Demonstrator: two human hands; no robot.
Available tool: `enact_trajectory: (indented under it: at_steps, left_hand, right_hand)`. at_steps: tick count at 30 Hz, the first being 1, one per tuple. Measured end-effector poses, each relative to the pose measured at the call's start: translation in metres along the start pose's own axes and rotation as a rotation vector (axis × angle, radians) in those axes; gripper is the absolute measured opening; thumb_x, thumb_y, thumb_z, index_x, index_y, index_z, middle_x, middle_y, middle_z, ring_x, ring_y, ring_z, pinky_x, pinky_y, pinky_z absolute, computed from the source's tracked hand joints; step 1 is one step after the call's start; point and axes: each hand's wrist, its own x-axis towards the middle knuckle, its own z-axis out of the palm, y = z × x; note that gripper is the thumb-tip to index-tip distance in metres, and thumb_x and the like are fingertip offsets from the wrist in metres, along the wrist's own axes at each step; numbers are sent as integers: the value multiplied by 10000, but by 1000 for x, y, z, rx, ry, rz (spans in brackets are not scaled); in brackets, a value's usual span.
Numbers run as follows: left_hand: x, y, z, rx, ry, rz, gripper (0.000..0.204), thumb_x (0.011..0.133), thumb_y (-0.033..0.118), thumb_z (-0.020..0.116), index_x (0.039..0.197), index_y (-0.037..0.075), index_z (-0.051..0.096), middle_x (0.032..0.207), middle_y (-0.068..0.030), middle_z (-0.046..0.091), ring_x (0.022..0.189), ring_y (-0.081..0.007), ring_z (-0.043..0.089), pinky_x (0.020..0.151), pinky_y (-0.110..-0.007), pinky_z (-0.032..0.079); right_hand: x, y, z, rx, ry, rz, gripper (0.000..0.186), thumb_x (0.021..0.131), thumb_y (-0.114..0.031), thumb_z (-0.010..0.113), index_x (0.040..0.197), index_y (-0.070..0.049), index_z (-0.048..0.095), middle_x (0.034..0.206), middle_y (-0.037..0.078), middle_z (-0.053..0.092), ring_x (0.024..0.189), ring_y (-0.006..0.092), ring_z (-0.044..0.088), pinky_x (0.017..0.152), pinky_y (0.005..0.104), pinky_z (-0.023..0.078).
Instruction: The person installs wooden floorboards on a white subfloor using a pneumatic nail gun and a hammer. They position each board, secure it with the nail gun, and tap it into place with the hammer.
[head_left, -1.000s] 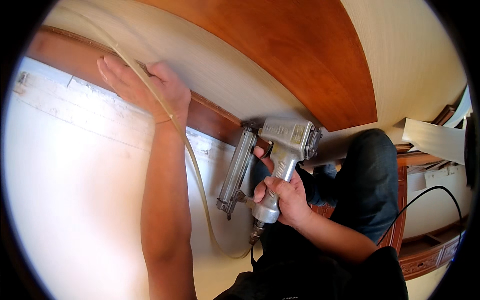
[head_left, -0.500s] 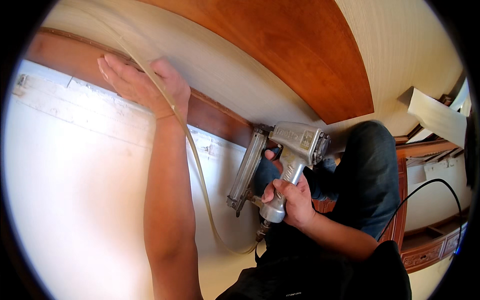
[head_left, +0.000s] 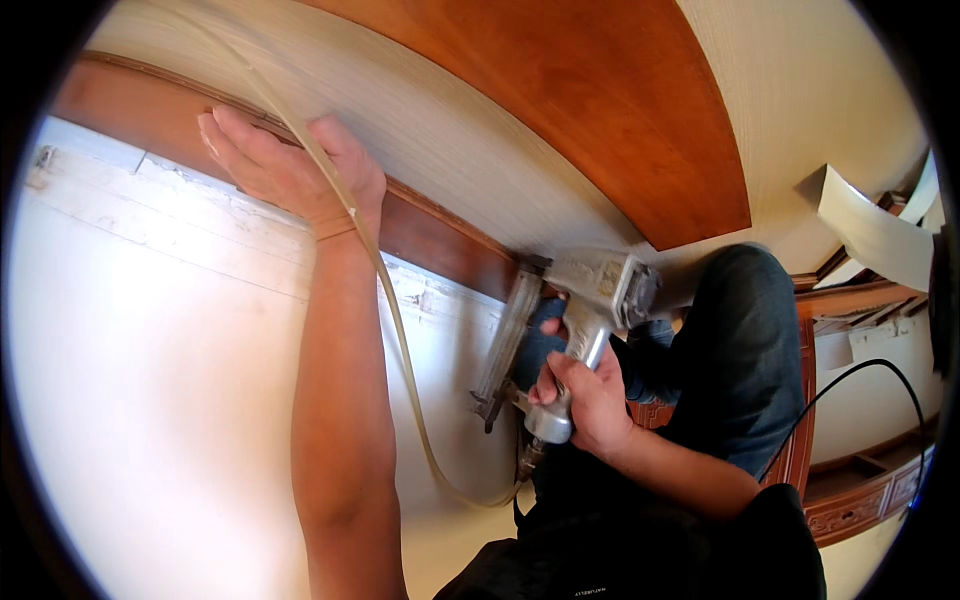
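Observation:
My left hand (head_left: 290, 170) lies flat with its fingers stretched against a reddish-brown wooden baseboard (head_left: 430, 232), which runs along the white wall. In my right hand (head_left: 590, 400) is a silver pneumatic nail gun (head_left: 588, 335), gripped round its handle. The gun's nose end meets the baseboard near its right visible end; whether they touch I cannot tell. A yellowish air hose (head_left: 395, 310) passes in front of my left wrist and curves down to the fitting at the base of the gun's handle.
A curved brown wooden panel (head_left: 600, 110) lies on the pale wood-grain floor (head_left: 820, 70). Offcuts and a bent white sheet (head_left: 875, 232) are piled at the right. Carved wooden furniture (head_left: 850, 515) stands lower right, with a black cable (head_left: 850, 372) before it. My bent knee (head_left: 735, 320) is beside the gun.
The nail gun has shifted slightly right and is a little blurred, its magazine tilted somewhat differently. My left hand still lies on the baseboard, and the whole view has moved slightly.

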Motion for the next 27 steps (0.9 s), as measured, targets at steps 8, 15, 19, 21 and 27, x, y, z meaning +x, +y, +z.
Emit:
enact_trajectory:
  at_steps: [8,15,19,21,27]
  left_hand:
    - [2,10,-10,-9,-75,-86,742,939,144,471,1567,-144,201,1644,-350,192,1534,-480,207,1260,-540,179]
    - [2,9,-7,-50,-47,-105,755,913,141,540,1558,-132,256,1627,-363,235,1518,-519,233,1234,-604,191]
    - [0,3,-5,-36,-36,-39,722,942,119,474,1567,-126,209,1632,-348,204,1521,-495,211,1250,-566,181]
    - [0,4,-6,-29,-16,-25,716,943,112,476,1567,-121,212,1627,-353,208,1517,-500,214,1249,-569,181]
    - [3,7,-6,-49,1,-30,683,951,128,491,1547,-114,261,1623,-351,231,1513,-498,235,1243,-573,196]
  right_hand:
    - [-2,2,-16,63,-34,-50,577,952,-12,529,1514,-41,401,1627,48,410,757,156,636,771,393,588]
    - [12,5,-17,67,0,42,623,958,40,503,1554,-73,361,1627,45,431,748,156,655,764,379,596]
    - [14,0,-21,30,-10,66,587,982,24,502,1547,-68,368,1624,31,442,738,152,657,753,369,601]
    - [13,-1,-18,38,-1,56,550,995,10,506,1529,-63,394,1622,23,446,734,153,659,748,367,604]
    - [10,1,-16,-17,38,51,407,1007,-14,539,1410,-60,501,1282,69,611,700,146,627,726,380,599]
